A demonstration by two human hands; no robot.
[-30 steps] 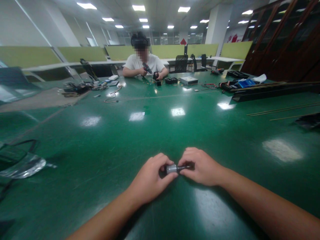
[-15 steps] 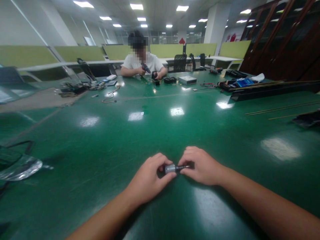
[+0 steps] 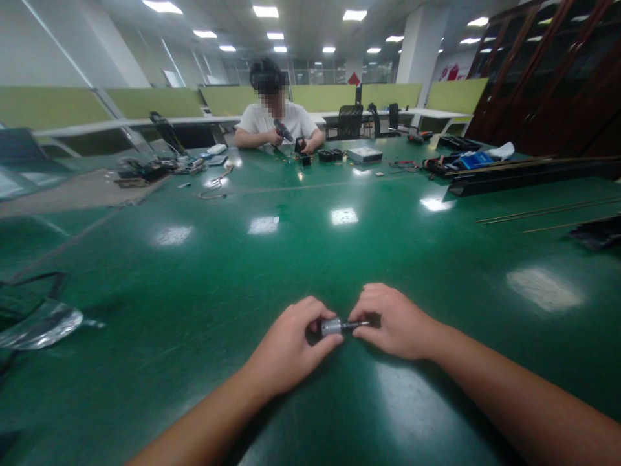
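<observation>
Left hand (image 3: 292, 346): closed around silver-black cylindrical tool (image 3: 332, 326), lower centre
Right hand (image 3: 395, 321): fingers pinched at its thin tip

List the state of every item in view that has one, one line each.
Left hand: closed around the silver-and-black part.
Right hand: fingers curled at the part's thin end; contact unclear.
Silver-and-black part: lengthwise between the hands.
Ceiling lights: lit.
Drill-like tool: held by the person opposite; running or not, unclear.
Pale flat box: flat on the table.
Mesh-backed chair: upright.
</observation>
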